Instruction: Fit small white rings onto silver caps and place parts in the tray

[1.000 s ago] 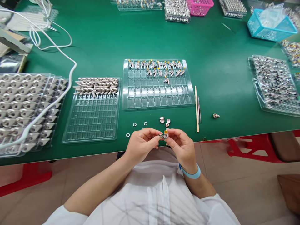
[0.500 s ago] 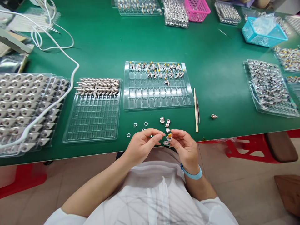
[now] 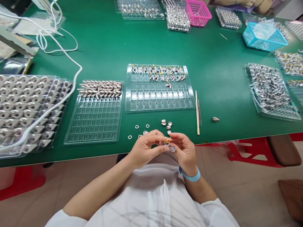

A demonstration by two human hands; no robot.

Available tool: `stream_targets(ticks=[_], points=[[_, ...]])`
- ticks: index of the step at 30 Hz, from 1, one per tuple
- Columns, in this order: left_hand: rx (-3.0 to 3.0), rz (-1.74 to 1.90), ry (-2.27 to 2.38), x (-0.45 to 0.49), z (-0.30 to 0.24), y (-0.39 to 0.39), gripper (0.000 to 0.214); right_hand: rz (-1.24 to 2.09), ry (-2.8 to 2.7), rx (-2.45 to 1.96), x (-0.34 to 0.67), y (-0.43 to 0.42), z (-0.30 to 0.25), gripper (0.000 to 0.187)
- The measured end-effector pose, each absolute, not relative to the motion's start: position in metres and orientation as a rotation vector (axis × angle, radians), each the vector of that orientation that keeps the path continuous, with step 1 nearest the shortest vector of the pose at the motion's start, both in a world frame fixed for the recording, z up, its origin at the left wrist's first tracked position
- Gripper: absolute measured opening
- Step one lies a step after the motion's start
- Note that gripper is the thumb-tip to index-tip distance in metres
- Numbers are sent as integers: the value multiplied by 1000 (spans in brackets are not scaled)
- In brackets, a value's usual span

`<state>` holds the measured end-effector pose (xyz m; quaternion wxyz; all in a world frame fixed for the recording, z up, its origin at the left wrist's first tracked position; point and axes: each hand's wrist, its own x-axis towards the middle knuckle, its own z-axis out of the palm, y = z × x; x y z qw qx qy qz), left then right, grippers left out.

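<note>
My left hand [image 3: 146, 147] is closed, thumb and fingertips pinching a small metal part with an orange tip [image 3: 167, 142]. Facing it, my right hand [image 3: 186, 153] has a round silver cap [image 3: 172, 148] at its thumb, and its fingertips come close to the orange-tipped part. The fingers partly cover both pieces, so whether they touch each other I cannot tell. Just beyond the hands lie several small rounded metal caps [image 3: 169, 127]. To the left are several thin white rings [image 3: 137, 127], some partly hidden behind my left hand.
Ahead is a clear plastic tray [image 3: 142, 94] partly filled with orange-tipped parts; left of it, another tray [image 3: 94, 123] holds beige pieces. A wooden stick [image 3: 197, 113] and tweezers [image 3: 199, 113] lie right, near a single part [image 3: 215, 119]. A white cable [image 3: 77, 74] crosses stacked trays [image 3: 23, 110].
My left fingertips have moved right and now pinch the orange-tipped part, which was in my right hand. The round silver cap now shows at my right thumb. The view has shifted slightly.
</note>
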<state>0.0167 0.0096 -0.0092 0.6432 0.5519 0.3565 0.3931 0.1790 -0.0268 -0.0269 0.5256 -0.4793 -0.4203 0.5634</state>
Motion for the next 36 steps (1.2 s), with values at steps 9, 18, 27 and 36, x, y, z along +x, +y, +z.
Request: stream_targets(ticks=[9,18,27,36], points=[[1761,934,1011,15,0,6,17,1084,-1338,-1299,201,-18,-7,19],[1867,887,1084,20,1,4,15,1113,-1405,-1344,189,-18,-5,12],[1614,746,1147,21,5,4,17,1107,-1227,-1293,188,-19,-10,12],[1704,848,1315,30,2,3,15,1205,-1012,-1271,177,-26,-17,4]])
